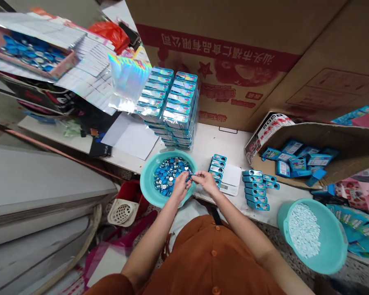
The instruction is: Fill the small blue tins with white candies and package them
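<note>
Head view showed two bare hands at one aqua basin (146,184), which held dozens of blue and silver discs (164,174), too many and too overlapped to count. One small disc (188,177) lay between the hands, just above the basin's right side. The left hand (181,186) had its grip pressed together on this disc, at its fingertips. The right hand (205,181) reached in from the other side, its fingertips at the disc's right edge; whether its grip pinched the disc could not be told.

On the desk (204,137), behind the basin, stood one wrapped block of blue boxes (176,110), its top showing two rows of about six each. Right of the basin, at least five small boxes (217,169) stood in one row beside one white scale (232,180). Farther right came a row of six (255,191), with two more boxes (271,182) at its side. One open carton (307,133) held roughly ten loose boxes (295,162). A second aqua basin (333,262), holding countless pale pieces (304,231), sat at the right, well apart from the hands.
</note>
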Demonstrator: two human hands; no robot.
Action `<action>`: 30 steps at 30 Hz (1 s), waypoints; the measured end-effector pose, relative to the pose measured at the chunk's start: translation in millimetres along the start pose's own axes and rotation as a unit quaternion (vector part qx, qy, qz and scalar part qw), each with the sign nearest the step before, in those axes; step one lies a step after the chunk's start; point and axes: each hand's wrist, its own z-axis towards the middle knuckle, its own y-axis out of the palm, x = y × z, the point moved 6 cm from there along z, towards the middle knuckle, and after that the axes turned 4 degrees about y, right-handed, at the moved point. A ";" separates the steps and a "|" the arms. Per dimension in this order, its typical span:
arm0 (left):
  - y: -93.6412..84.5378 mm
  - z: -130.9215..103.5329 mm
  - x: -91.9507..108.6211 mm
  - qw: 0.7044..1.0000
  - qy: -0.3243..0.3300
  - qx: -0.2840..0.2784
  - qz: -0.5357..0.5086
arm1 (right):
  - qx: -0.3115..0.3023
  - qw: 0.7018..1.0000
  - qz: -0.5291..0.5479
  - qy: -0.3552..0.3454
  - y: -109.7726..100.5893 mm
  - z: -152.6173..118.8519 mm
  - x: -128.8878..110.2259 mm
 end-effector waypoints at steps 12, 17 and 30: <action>-40.5 45.6 -26.6 0.949 -0.240 0.122 -0.165 | 0.360 0.873 -0.300 -0.136 -150.1 37.9 -13.8; -50.2 47.4 -23.8 0.943 -0.238 0.138 -0.188 | 0.299 0.784 -0.517 -0.172 -156.4 58.7 -14.7; -50.1 43.5 -26.4 0.944 -0.226 0.131 -0.200 | 0.199 0.692 -0.684 -0.117 -140.3 56.5 2.2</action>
